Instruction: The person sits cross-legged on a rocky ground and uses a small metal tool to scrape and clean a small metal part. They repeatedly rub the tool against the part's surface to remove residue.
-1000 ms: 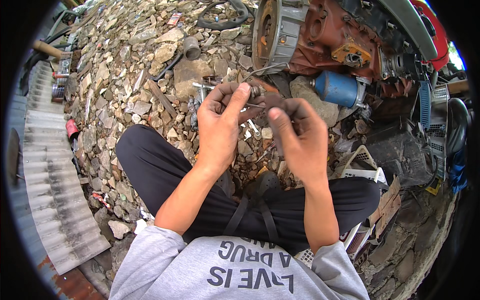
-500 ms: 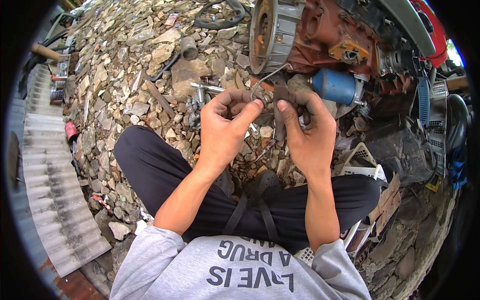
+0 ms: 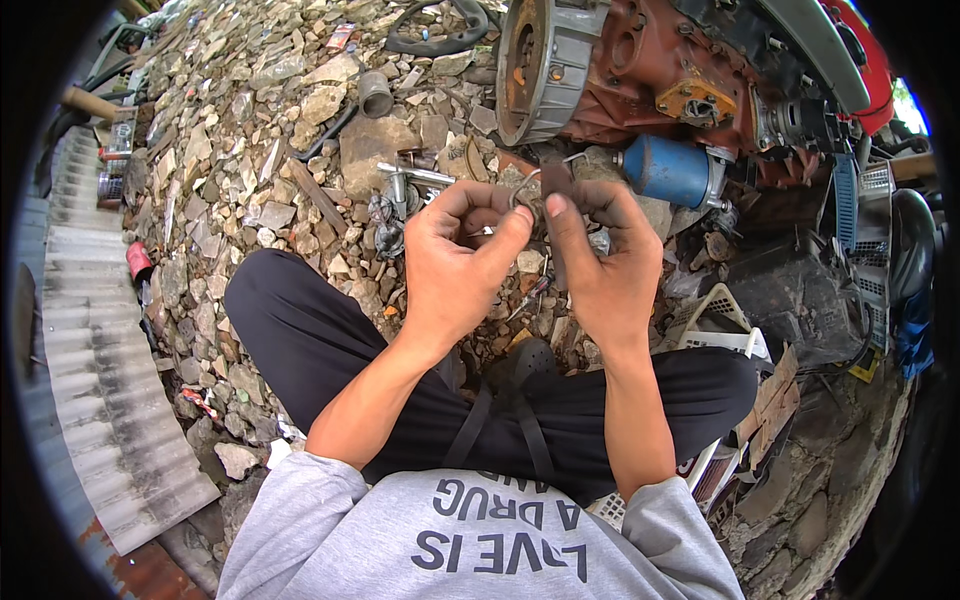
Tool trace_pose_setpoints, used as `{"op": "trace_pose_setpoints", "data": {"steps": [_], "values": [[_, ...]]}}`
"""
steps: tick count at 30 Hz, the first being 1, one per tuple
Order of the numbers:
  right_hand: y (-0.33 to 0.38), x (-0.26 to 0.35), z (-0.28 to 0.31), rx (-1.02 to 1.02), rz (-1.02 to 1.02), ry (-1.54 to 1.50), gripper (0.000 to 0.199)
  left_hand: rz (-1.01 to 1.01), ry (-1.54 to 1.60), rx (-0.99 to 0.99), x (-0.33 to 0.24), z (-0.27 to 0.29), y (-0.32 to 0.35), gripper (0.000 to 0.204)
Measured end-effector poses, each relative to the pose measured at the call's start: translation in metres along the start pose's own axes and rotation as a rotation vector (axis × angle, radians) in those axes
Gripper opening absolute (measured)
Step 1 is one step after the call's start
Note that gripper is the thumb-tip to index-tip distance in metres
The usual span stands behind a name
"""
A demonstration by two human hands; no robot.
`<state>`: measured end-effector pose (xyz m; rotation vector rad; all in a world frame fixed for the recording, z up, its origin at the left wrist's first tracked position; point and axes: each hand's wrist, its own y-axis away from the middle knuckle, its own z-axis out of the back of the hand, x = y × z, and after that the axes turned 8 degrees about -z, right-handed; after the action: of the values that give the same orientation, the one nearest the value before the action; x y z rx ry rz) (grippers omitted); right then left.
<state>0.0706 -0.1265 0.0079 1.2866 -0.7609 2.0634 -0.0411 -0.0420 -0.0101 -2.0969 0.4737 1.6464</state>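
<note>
Both hands are raised close together over my crossed legs. My left hand (image 3: 452, 262) pinches a thin bent metal rod (image 3: 519, 186) between thumb and fingers; its far end sticks out beyond the strip. In my right hand (image 3: 612, 268), thumb and fingers clamp a dark brown strip (image 3: 555, 179), which looks like sandpaper and hangs down below the thumb. The strip is right beside the rod, seemingly against it. My fingers hide where the two meet.
Beyond my hands lies a rusty red engine block (image 3: 640, 70) with a grey round housing (image 3: 545, 75) and a blue cylindrical filter (image 3: 665, 170). A T-shaped metal tool (image 3: 400, 180) rests on the rubble. White plastic crates (image 3: 720, 320) stand right; corrugated sheeting (image 3: 110, 350) runs left.
The rod has tilted, and its far end has dropped lower behind the strip. My right hand has shifted slightly left, bringing the strip closer to my left hand.
</note>
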Motion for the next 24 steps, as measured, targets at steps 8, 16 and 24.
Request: {"op": "trace_pose_setpoints", "data": {"steps": [8,16,24], "values": [[0.001,0.0,-0.007,-0.017,-0.078,-0.132,0.013,0.005,-0.045,0.027,0.0,-0.001,0.002,0.014],[-0.001,-0.015,-0.011,-0.078,0.194,0.046,0.017,0.021,-0.019,-0.021,-0.004,0.001,-0.005,0.012],[0.002,-0.017,-0.015,-0.048,0.19,-0.023,0.013,0.001,-0.004,-0.039,0.001,0.001,-0.007,0.014]]}}
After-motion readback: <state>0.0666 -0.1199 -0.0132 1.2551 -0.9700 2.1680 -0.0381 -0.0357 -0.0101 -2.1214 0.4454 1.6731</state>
